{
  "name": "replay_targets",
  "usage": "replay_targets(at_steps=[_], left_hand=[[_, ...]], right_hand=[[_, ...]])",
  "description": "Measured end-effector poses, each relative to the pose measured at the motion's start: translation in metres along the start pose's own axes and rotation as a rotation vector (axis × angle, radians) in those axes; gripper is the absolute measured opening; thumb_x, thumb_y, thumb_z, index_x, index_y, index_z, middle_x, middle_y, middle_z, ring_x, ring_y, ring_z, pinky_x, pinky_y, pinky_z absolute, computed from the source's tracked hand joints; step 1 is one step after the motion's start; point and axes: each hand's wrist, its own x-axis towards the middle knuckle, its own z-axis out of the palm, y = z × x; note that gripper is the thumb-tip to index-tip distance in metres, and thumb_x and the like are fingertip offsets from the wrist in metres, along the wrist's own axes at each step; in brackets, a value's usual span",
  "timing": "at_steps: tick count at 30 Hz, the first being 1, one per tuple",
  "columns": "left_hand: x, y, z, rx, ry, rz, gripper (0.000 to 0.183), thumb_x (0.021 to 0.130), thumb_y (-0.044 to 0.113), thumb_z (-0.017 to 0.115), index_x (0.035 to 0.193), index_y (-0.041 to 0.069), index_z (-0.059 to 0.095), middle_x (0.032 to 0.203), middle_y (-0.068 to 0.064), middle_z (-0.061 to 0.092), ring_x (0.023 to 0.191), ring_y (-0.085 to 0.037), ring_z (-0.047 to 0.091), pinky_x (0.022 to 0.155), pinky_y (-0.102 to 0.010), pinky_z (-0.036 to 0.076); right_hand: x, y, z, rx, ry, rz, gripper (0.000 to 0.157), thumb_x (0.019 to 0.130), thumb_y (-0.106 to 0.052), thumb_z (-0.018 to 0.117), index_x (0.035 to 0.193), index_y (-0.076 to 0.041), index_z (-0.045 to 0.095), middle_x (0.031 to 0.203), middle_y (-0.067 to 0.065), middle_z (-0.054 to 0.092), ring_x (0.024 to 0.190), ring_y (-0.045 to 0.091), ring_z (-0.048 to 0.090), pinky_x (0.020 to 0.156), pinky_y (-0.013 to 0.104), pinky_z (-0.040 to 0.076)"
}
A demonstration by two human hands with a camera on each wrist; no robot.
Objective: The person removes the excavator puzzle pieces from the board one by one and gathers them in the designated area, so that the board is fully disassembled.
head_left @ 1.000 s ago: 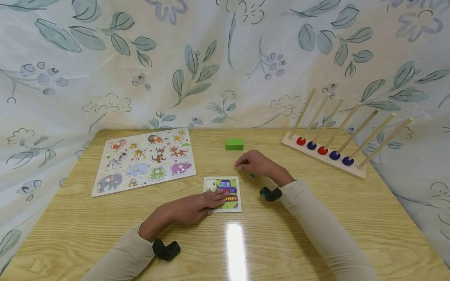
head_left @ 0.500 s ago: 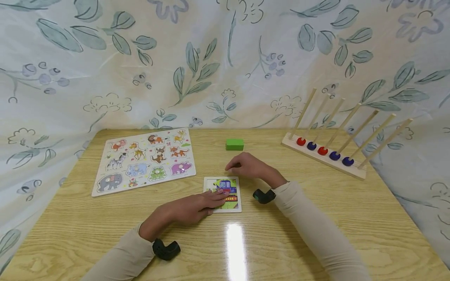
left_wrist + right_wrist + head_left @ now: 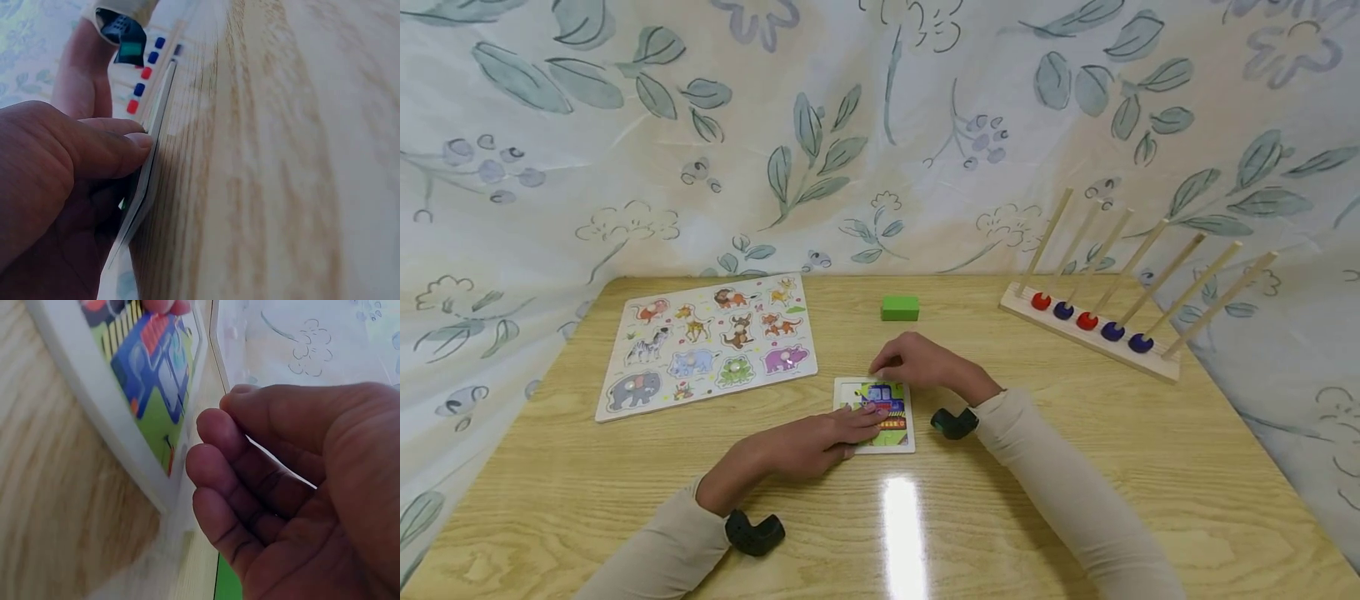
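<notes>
A small square tractor jigsaw puzzle [image 3: 892, 436] in a white frame lies flat on the table. My left hand [image 3: 808, 442] rests on its left part with fingers stretched over the picture. In the left wrist view, the thumb [image 3: 128, 150] touches near the board's edge. Just beyond the frame's far edge hovers my right hand [image 3: 917, 360]. In the right wrist view its fingers [image 3: 212, 465] are curled, with thumb and forefinger tips together. No piece shows between them; anything behind the tips is hidden.
An animal knob puzzle board [image 3: 706, 343] lies at the back left. Beyond my right hand stands a green block [image 3: 900, 308]. A wooden peg rack [image 3: 1090, 337] with red and blue beads stands at the back right. A floral cloth [image 3: 880, 142] hangs behind the table [image 3: 1037, 533].
My right hand has moved left, to the puzzle's far edge. A small coloured piece visible beneath it a second ago is out of sight. The left hand has stayed in place.
</notes>
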Motion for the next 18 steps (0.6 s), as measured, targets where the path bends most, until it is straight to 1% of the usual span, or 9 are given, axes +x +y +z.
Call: replay_targets(at_steps=[3, 7, 12, 14, 18], left_hand=[[0.000, 0.001, -0.001, -0.008, -0.003, -0.001, 0.047, 0.102, 0.002, 0.043, 0.149, 0.002, 0.038, 0.157, -0.009, 0.027, 0.144, -0.027, 0.021, 0.114, -0.044, 0.024], [0.000, 0.000, -0.001, -0.005, -0.004, 0.015, 0.048, 0.101, 0.002, 0.044, 0.149, 0.001, 0.037, 0.157, -0.010, 0.028, 0.144, -0.028, 0.021, 0.113, -0.045, 0.025], [0.000, -0.001, -0.002, -0.017, -0.002, -0.003, 0.050, 0.101, 0.003, 0.046, 0.150, 0.005, 0.035, 0.157, -0.008, 0.027, 0.145, -0.025, 0.018, 0.115, -0.045, 0.021], [0.000, -0.001, -0.002, -0.027, -0.001, -0.022, 0.050, 0.102, 0.004, 0.046, 0.151, 0.007, 0.035, 0.158, -0.005, 0.027, 0.145, -0.023, 0.018, 0.115, -0.044, 0.020], [0.000, -0.001, -0.001, -0.022, -0.002, -0.019, 0.050, 0.102, 0.002, 0.046, 0.151, 0.006, 0.035, 0.157, -0.008, 0.028, 0.145, -0.025, 0.019, 0.115, -0.045, 0.021]], right_hand=[[0.003, -0.005, 0.001, 0.008, -0.020, -0.003, 0.017, 0.096, -0.011, 0.063, 0.108, -0.006, 0.074, 0.102, 0.001, 0.071, 0.090, 0.008, 0.064, 0.081, 0.025, 0.051], [0.004, -0.010, 0.005, 0.015, -0.018, -0.011, 0.017, 0.096, -0.011, 0.063, 0.108, -0.005, 0.074, 0.103, 0.001, 0.070, 0.091, 0.008, 0.063, 0.080, 0.024, 0.051], [0.005, -0.015, 0.009, 0.015, -0.016, -0.032, 0.017, 0.096, -0.009, 0.061, 0.107, -0.005, 0.074, 0.103, 0.002, 0.070, 0.091, 0.009, 0.064, 0.080, 0.024, 0.051], [0.005, -0.016, 0.009, 0.016, -0.015, -0.026, 0.018, 0.096, -0.008, 0.059, 0.106, -0.005, 0.074, 0.102, 0.002, 0.071, 0.091, 0.009, 0.064, 0.080, 0.024, 0.051], [0.005, -0.016, 0.011, 0.028, -0.010, 0.000, 0.021, 0.096, -0.005, 0.056, 0.106, -0.005, 0.075, 0.103, 0.002, 0.071, 0.091, 0.009, 0.063, 0.078, 0.024, 0.051]])
